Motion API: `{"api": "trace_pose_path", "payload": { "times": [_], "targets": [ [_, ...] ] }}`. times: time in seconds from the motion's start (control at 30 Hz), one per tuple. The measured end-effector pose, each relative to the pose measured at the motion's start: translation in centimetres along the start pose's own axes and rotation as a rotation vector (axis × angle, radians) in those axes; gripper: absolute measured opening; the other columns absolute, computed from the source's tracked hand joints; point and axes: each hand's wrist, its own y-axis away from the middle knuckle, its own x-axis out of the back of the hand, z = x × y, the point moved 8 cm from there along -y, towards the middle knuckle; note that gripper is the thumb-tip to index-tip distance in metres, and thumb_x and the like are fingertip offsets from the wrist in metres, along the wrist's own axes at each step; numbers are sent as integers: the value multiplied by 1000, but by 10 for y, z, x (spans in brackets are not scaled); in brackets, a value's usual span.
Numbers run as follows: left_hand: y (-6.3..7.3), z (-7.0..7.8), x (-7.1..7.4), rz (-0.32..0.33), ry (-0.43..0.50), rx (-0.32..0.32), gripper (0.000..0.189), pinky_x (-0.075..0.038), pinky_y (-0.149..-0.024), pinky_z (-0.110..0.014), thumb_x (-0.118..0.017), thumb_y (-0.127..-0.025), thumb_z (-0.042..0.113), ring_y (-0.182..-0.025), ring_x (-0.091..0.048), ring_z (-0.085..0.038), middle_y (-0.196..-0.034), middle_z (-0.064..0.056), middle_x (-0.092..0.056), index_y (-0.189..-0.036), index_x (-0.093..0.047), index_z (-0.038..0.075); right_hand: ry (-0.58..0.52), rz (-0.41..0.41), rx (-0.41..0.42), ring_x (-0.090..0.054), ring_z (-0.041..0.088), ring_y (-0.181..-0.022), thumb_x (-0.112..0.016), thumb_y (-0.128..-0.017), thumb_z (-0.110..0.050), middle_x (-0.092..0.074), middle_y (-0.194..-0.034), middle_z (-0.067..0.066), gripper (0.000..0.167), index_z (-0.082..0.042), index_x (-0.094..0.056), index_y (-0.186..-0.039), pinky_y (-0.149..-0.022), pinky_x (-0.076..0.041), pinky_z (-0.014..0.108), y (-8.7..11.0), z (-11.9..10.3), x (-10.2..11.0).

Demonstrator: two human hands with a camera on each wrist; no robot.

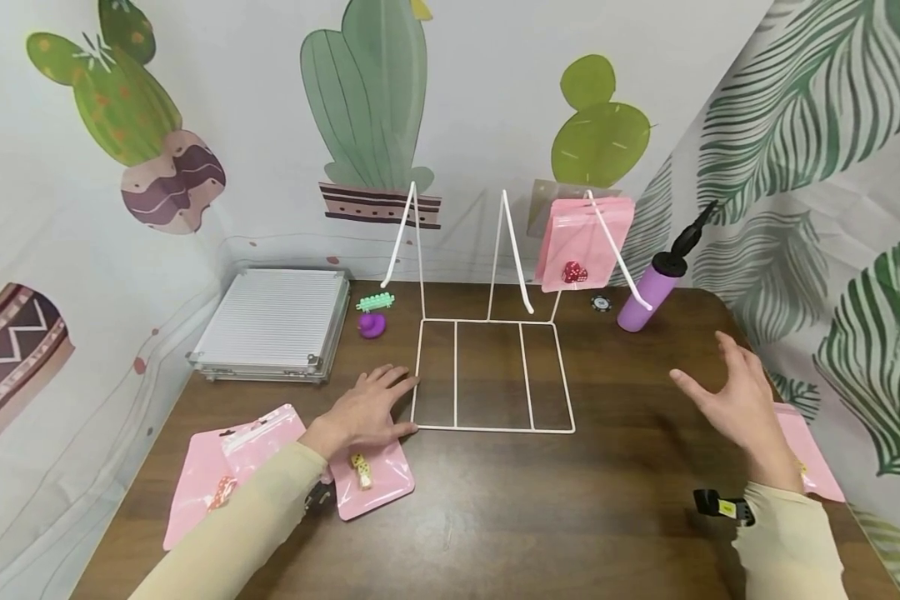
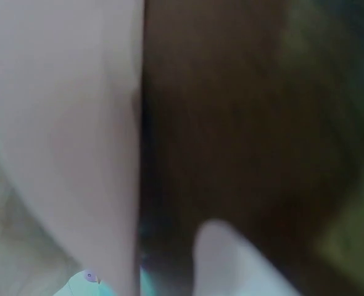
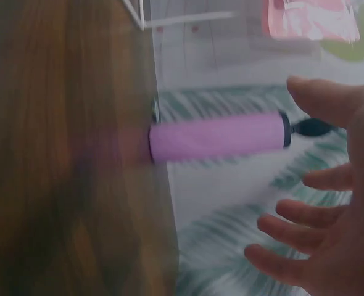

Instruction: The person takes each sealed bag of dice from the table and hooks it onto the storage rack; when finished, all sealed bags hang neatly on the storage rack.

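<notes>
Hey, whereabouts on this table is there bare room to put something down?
The widest bare patch of tabletop lies in front of the white rack, between the yellow-dice bag and the black wrist device. Another lies between the rack and the right hand. It's crowded at left: silver case behind, pink bags beside the left sleeve.

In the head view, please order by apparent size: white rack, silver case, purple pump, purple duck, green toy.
White rack, by outline
Silver case
Purple pump
Purple duck and green toy: too alike to rank

Indoor work corner: table, cactus-print backdrop
</notes>
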Motion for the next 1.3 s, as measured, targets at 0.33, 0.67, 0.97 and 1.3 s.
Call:
{"api": "trace_pose_path", "payload": {
  "times": [0.33, 0.67, 0.97, 1.3],
  "targets": [
    [-1, 1, -1, -12, -3, 11, 84, -28, -111, -64, -65, -82, 60, -143, -29, -39, -156, -11, -34, -150, -39, 19, 57, -139, -95, -21, 67, -127, -62, -91, -46, -19, -145, 46, 95, 3, -10, -153, -96, -22, 77, 10, 57, 7],
    [-2, 0, -2, -7, -5, 9, 83, -28, -111, -64, -65, -83, 60, -143, -29, -39, -156, -10, -34, -150, -38, 20, 82, -164, -110, -20, 68, -124, -62, -91, -44, -18, -141, 50, 93, 9, -14, -150, -96, -23, 75, 25, 90, 10],
    [-1, 2, -2, -6, 0, 2, 83, -28, -111, -64, -66, -83, 59, -143, -29, -38, -156, -10, -34, -150, -39, 19, 120, -228, -124, -23, 68, -119, -64, -90, -43, -20, -133, 54, 95, 8, -12, -151, -89, -26, 74, 36, 114, 10],
    [-1, 2, -2, -6, 4, 12, 83, -27, -112, -64, -66, -83, 59, -144, -29, -38, -155, -10, -34, -150, -39, 19, 178, -247, -120, -25, 69, -116, -63, -91, -40, -24, -129, 54, 89, 10, -17, -147, -90, -27, 75, 40, 132, 11]
  ]
}}
